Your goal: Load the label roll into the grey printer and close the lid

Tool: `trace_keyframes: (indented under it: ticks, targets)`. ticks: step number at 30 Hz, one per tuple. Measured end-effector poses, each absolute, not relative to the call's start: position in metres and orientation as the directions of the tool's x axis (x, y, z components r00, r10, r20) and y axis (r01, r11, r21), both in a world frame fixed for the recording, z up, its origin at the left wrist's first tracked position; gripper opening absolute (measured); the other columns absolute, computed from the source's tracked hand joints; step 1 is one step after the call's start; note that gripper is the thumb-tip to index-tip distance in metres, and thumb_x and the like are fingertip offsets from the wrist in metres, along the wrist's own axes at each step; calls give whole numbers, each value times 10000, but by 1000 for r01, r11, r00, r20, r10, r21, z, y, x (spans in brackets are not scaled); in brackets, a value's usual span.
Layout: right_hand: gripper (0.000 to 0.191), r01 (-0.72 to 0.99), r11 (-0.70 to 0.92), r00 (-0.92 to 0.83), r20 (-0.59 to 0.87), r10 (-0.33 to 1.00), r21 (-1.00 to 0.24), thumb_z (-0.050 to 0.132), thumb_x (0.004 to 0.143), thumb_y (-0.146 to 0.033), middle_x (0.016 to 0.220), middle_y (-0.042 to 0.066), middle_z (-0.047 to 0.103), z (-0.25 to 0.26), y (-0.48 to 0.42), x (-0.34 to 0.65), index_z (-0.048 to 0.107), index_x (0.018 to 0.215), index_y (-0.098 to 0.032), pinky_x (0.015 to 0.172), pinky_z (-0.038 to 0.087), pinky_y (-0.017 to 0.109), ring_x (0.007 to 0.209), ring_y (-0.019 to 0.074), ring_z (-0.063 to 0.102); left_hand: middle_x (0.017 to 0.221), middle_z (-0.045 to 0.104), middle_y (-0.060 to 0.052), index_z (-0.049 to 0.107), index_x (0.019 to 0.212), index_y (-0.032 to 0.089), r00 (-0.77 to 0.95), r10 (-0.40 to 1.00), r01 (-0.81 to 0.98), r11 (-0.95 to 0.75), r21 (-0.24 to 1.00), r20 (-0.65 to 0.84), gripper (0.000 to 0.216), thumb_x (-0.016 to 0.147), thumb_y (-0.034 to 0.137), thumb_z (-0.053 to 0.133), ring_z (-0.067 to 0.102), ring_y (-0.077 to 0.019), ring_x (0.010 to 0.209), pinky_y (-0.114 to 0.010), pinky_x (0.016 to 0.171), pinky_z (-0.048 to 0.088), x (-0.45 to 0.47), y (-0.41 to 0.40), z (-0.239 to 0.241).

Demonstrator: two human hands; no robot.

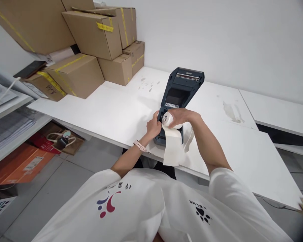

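Observation:
A dark label printer (183,89) stands on the white table with its lid raised. My right hand (180,116) is closed around a white roll of label paper (167,117) over the printer's open bay. A loose length of the paper (172,148) hangs from the roll, across the printer's front and past the table edge. My left hand (154,126) grips the left side of the printer, beside the roll; part of its fingers is hidden. To the right of the printer lies a pale curled strip (189,140).
Several cardboard boxes (93,33) with yellow tape are stacked at the back left. A dark phone-like slab (30,69) rests on a lower box. The white table (121,107) meets a wall behind. An orange box (27,164) sits on the floor at left.

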State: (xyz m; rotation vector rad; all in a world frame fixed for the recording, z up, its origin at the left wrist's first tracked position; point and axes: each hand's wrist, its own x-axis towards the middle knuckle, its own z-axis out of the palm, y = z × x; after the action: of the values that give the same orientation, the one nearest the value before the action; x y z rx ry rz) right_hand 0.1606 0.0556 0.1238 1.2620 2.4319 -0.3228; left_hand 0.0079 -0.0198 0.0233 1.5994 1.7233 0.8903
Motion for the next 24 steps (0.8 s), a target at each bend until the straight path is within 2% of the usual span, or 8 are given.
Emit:
trace_keyframes:
  ticks: [7, 10, 13, 16, 17, 21, 24]
  targets:
    - [595, 823, 568, -494, -481, 725, 10, 823, 660, -434, 1098, 161, 764, 102, 73, 142, 684, 1161, -145, 756, 535, 394, 953, 360, 728, 1373, 706, -88, 337, 1589, 248, -81, 997, 548, 60, 834, -19, 717, 884, 156, 438, 655, -347, 1263, -525, 1095, 451, 8, -17, 21]
    - [628, 826, 564, -509, -451, 733, -16, 796, 724, -379, 1227, 206, 735, 92, 71, 145, 659, 1274, -107, 845, 554, 436, 1077, 404, 707, 1377, 704, -87, 351, 1584, 248, -86, 996, 555, 66, 829, -21, 717, 879, 150, 439, 681, -346, 1209, -528, 1085, 458, 7, -16, 21]
    - [604, 818, 569, -570, -264, 778, -87, 659, 885, -347, 1452, 214, 618, 84, 41, 160, 559, 1433, -113, 1033, 507, 504, 1319, 420, 589, 1360, 713, -90, 372, 1573, 243, -91, 996, 532, 70, 844, -25, 686, 895, 164, 437, 695, -339, 1177, -525, 1078, 468, 7, -17, 20]
    - [515, 747, 618, -625, 59, 779, -247, 510, 1001, -339, 1515, 172, 583, 68, -11, 176, 543, 1477, -145, 1141, 461, 531, 1406, 370, 535, 1426, 678, -82, 391, 1554, 256, -99, 995, 440, 67, 895, -26, 655, 907, 167, 440, 664, -313, 1259, -511, 1108, 466, 7, -15, 15]
    - [497, 721, 632, -625, 125, 770, -286, 488, 1019, -345, 1524, 159, 581, 61, -29, 180, 553, 1475, -159, 1154, 460, 532, 1421, 354, 529, 1457, 657, -83, 394, 1549, 254, -96, 995, 393, 61, 918, -25, 651, 906, 160, 441, 639, -299, 1309, -502, 1130, 457, 7, -14, 12]
    - [474, 761, 566, -528, 204, 824, -318, 416, 1063, -352, 1581, 129, 536, 30, -81, 180, 561, 1490, -204, 1214, 402, 571, 1497, 334, 468, 1583, 534, -106, 406, 1529, 209, -50, 999, 150, 0, 989, 8, 634, 900, 132, 434, 497, -232, 1477, -424, 1202, 420, 8, -9, 1]
    - [476, 800, 512, -446, 260, 856, -312, 360, 1078, -327, 1596, 87, 521, 18, -94, 171, 544, 1512, -258, 1242, 361, 582, 1517, 314, 451, 1620, 479, -110, 435, 1499, 190, -41, 999, 23, -29, 999, 30, 615, 887, 136, 462, 462, -214, 1500, -371, 1219, 404, 9, -7, -4]
